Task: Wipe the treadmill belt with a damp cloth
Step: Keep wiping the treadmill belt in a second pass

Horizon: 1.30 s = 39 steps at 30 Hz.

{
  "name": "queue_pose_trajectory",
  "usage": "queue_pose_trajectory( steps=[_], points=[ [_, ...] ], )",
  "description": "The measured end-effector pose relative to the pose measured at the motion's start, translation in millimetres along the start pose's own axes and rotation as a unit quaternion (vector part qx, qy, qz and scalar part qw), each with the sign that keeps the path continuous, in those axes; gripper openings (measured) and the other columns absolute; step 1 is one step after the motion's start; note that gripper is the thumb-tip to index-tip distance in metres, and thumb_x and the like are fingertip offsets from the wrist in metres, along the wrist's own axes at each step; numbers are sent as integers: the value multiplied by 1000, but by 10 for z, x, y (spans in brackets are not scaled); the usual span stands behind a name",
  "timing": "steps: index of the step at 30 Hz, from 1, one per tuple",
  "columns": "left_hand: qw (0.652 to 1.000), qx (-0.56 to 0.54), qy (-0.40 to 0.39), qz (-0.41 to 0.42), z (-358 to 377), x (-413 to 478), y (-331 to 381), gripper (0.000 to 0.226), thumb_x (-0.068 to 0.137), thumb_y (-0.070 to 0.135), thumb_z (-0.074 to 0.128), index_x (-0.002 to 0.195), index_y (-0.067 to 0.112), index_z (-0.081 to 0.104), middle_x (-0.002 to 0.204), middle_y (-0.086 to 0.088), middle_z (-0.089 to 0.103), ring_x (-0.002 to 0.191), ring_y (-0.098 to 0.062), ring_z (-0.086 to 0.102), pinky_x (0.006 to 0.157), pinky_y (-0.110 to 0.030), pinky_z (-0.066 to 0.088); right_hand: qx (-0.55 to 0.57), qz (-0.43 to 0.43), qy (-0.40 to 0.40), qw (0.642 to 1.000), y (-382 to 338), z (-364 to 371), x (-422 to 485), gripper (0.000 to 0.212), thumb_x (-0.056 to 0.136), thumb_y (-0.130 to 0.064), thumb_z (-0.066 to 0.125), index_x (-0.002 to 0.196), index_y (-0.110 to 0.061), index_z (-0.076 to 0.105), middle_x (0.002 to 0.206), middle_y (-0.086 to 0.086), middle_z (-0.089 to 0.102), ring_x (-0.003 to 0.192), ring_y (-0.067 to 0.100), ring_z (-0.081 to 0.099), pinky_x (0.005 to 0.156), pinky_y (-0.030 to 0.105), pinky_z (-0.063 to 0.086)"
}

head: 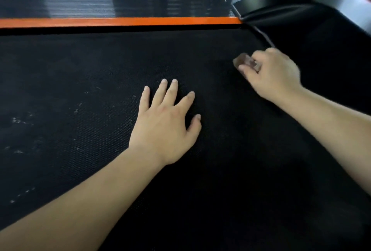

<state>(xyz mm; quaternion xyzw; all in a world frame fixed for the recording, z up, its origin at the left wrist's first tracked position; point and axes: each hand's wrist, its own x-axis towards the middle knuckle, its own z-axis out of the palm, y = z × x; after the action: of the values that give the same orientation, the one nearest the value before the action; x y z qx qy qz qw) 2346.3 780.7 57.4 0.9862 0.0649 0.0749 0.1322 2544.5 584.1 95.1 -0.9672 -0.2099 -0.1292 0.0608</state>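
Head view: the left hand (166, 124) lies palm-down on the black treadmill belt (80, 82), its fingers (160, 92) straight and spread wide, holding nothing. Up and to the right of those fingertips, the right hand (275, 74) curls its fingers tightly, pinching a small brownish cloth (242, 60), blurred, low over the belt. Beyond both hands' fingers runs an orange stripe (120, 22). Pale scuffs (18, 120) lie well left of the left fingers.

The belt (80, 70) under the left hand (164, 122) was black with a fine dotted weave, flecked whitish to that hand's left. Beyond both hands ran an orange stripe (120, 22), then a ribbed grey rail (120, 5). The wad (244, 60) in the right hand (271, 74) looked brownish.
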Motion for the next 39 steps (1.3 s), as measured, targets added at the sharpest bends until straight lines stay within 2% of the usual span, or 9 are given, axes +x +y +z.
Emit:
queue_pose_trajectory(
  steps=[4, 9, 14, 19, 23, 28, 32, 37, 39],
  points=[
    [1000, 0, -1, 1, -5, -1, 12, 67, 95, 60, 23, 153, 31, 40, 166, -12, 25, 157, -29, 11, 126, -54, 4, -3, 149, 30, 988, 37, -92, 60, 35, 90, -50, 60, 99, -17, 66, 103, 14, 64, 96, 37, 63, 75, 40, 50],
    [1000, -4, -12, -3, -32, -7, 16, 68, 94, 59, 22, 154, 31, 38, 168, -12, 21, 157, -29, 8, 126, -54, 2, 117, -68, -54, 989, -371, -59, -598, 32, 87, -51, 64, 74, -25, 53, 78, -6, 48, 71, 18, 52, 57, 31, 38],
    [1000, -5, -17, -2, -47, -5, 19, 66, 96, 59, 23, 155, 31, 37, 168, -11, 20, 157, -28, 6, 126, -52, -1, 61, 129, 39, 989, -60, -97, -296, 37, 88, -54, 60, 77, -19, 53, 83, 0, 58, 84, 30, 62, 62, 30, 34],
    [1000, -2, -18, 0, -33, -4, 6, 60, 101, 56, 31, 156, 31, 35, 169, -11, 18, 157, -28, 5, 126, -52, -1, 43, -54, -14, 998, -163, -159, -832, 37, 93, -57, 51, 80, -23, 55, 84, -1, 53, 75, 23, 55, 59, 31, 37],
    [1000, -3, -18, 2, -35, -5, 7, 61, 101, 56, 30, 156, 30, 35, 168, -11, 18, 157, -27, 5, 126, -52, -1, -26, 143, 51, 988, 223, -264, -610, 51, 97, -60, 39, 101, -16, 64, 102, 16, 59, 94, 40, 61, 68, 36, 40],
    [1000, -1, -18, 2, -27, -8, 3, 61, 100, 56, 30, 155, 31, 35, 168, -11, 19, 157, -28, 6, 126, -53, 0, -18, 2, 30, 999, -76, -236, -1104, 45, 102, -52, 32, 85, -19, 58, 90, 5, 55, 80, 27, 56, 61, 31, 34],
    [1000, 3, -23, 1, -32, 7, 7, 61, 100, 56, 29, 156, 31, 34, 169, -11, 17, 157, -27, 4, 126, -52, 0, -42, 160, 52, 985, 114, -293, -879, 45, 101, -51, 35, 96, -16, 63, 99, 14, 60, 87, 37, 60, 65, 36, 36],
    [1000, 2, -25, 1, -46, -3, 3, 60, 101, 56, 31, 156, 31, 34, 169, -11, 17, 157, -27, 4, 126, -52, 0, 69, -46, -22, 996, -449, -308, -1413, 29, 96, -50, 47, 77, -28, 47, 82, -2, 48, 73, 22, 50, 60, 31, 36],
    [1000, 0, -28, 4, -47, -3, 4, 60, 101, 55, 30, 156, 31, 34, 169, -11, 17, 157, -27, 3, 126, -52, -1, 26, -15, -26, 999, -158, -314, -1214, 30, 98, -50, 45, 84, -26, 56, 86, 1, 51, 79, 27, 55, 63, 32, 36]
  ],
)
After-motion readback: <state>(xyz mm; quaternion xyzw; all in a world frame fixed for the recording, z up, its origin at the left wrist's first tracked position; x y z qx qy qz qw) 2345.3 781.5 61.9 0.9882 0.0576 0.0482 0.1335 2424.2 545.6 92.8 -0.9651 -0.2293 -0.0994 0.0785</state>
